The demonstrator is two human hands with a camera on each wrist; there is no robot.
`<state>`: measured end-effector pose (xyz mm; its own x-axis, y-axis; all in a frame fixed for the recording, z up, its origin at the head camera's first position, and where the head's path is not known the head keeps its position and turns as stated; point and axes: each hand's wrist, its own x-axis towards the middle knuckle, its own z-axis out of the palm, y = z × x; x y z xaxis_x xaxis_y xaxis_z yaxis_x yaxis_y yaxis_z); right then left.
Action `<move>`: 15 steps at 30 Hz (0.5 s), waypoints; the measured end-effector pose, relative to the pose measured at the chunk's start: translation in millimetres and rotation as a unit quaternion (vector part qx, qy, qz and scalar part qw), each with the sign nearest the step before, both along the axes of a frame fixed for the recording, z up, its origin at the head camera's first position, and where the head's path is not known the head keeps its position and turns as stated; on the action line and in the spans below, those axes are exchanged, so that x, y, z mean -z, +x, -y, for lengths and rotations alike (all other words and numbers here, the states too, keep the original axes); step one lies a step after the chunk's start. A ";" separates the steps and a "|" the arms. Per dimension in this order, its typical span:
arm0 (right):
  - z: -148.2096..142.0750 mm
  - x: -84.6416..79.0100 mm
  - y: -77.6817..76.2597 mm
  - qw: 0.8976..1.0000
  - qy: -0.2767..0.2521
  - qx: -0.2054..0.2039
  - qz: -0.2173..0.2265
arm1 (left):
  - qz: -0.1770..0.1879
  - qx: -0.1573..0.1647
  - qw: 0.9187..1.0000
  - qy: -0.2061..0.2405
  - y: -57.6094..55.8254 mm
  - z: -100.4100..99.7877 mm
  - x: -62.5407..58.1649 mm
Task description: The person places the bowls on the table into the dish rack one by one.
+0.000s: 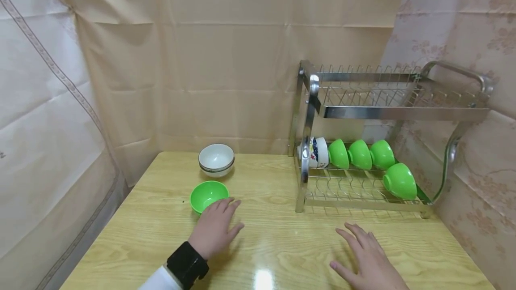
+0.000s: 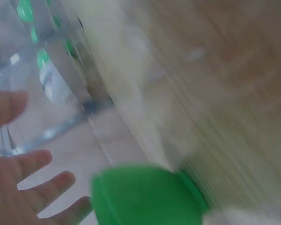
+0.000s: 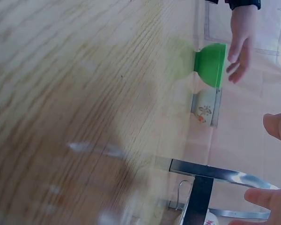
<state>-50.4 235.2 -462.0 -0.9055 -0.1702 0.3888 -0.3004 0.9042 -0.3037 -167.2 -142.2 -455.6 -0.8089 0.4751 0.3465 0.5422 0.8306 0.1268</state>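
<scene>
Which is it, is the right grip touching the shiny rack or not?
Apart: the head view shows tabletop between the right grip and the rack.

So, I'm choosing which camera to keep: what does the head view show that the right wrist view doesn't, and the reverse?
Only head: four green bowls in the rack, and the inside of the green bowl on the table.
Only right wrist: that bowl's foot and the floral pattern on a white bowl.
Both: left hand, right hand, table, green bowl, white bowl, part of the rack.
</scene>
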 end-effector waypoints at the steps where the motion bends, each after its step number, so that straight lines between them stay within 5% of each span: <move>1: 0.0 0.2 0.3 1.000 0.002 0.000 -0.001 | -0.005 -0.013 1.000 0.002 -3.0 5.5 0.6; 9: -0.6 4.6 1.1 1.000 0.012 -0.005 -0.023 | -0.001 -0.080 0.997 -0.013 -18.6 29.7 1.5; 15: -0.1 5.5 0.9 1.000 0.015 -0.005 -0.026 | -0.014 -0.075 0.997 -0.029 -18.2 32.5 -1.1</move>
